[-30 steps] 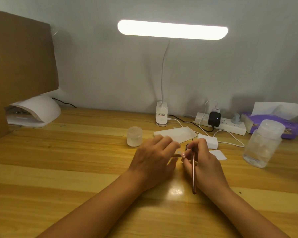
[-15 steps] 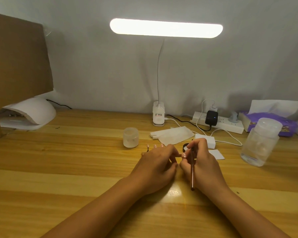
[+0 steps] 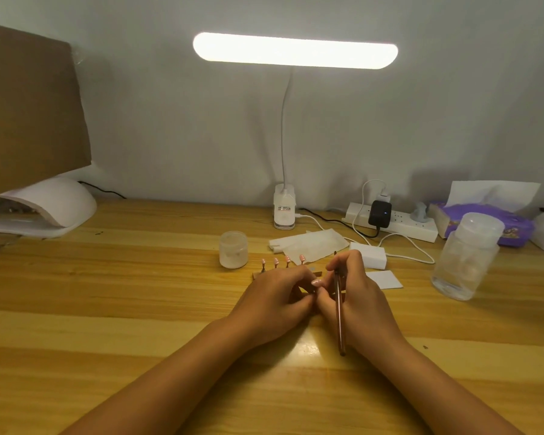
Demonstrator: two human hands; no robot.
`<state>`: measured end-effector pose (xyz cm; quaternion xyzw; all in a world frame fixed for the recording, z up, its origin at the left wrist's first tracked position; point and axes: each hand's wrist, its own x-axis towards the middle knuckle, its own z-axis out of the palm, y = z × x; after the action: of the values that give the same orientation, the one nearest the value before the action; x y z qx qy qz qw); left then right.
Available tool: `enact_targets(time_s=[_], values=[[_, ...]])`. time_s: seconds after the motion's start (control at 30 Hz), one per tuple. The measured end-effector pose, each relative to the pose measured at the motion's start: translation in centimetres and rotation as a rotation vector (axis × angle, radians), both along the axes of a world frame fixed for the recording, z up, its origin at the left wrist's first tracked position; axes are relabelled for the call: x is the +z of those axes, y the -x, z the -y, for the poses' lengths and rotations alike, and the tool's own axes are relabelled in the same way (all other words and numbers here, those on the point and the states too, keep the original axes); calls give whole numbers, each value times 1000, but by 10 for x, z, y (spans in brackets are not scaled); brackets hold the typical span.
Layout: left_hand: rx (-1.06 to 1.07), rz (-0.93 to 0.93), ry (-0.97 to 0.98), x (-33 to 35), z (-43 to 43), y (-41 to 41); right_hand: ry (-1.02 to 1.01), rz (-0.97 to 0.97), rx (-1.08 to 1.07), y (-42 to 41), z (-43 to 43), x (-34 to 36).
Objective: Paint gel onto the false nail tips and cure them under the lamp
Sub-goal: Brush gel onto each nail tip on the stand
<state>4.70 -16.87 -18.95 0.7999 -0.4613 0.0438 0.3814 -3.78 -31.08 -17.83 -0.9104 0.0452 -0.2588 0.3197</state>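
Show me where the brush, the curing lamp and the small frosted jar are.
brush (image 3: 339, 321), head view, on the lower half of its handle.
curing lamp (image 3: 60, 200), head view, on its white domed top.
small frosted jar (image 3: 233, 251), head view, on its side wall.

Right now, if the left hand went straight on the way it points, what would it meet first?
The right hand, which holds the brush. The left hand, seemingly pinching a nail tip, points right and away; the two look close or touching, though depth is unclear.
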Motion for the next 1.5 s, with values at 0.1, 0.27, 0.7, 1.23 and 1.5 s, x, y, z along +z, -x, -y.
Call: enact_targets(time_s=[0.1,0.27,0.7,1.23,1.5], values=[[12,-50,0,-1,-1,-1,15,-8,13,-1,1,-2],[28,-95,46,1,0,-1,-57,-6,36,-3,2,-3],[-3,-149,37,9,-4,-11,-857,32,-13,-5,10,13],[46,-89,-7,6,-3,-9,-825,27,-24,-3,7,8],[21,-94,-33,6,-3,-6,-730,32,-78,-2,5,5]])
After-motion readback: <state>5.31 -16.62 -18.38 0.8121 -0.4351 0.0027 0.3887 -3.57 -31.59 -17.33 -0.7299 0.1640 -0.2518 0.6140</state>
